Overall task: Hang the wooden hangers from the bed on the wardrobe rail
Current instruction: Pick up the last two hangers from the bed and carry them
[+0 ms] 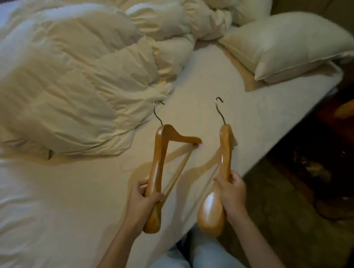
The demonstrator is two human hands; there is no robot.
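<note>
Two glossy wooden hangers with metal hooks are lifted just above the white bed sheet (226, 79). My left hand (146, 195) grips the left hanger (158, 163) near its lower arm, its hook pointing away toward the duvet. My right hand (230, 190) holds the right hanger (224, 156), seen almost edge-on, hook pointing up the bed. Both hangers cast shadows on the sheet. No wardrobe rail is in view.
A crumpled cream duvet (73, 67) covers the left and far part of the bed. A pillow (289, 43) lies at the head, right. The bed's edge runs diagonally at right, beside dark carpet (281, 200) with dim objects. My legs are below.
</note>
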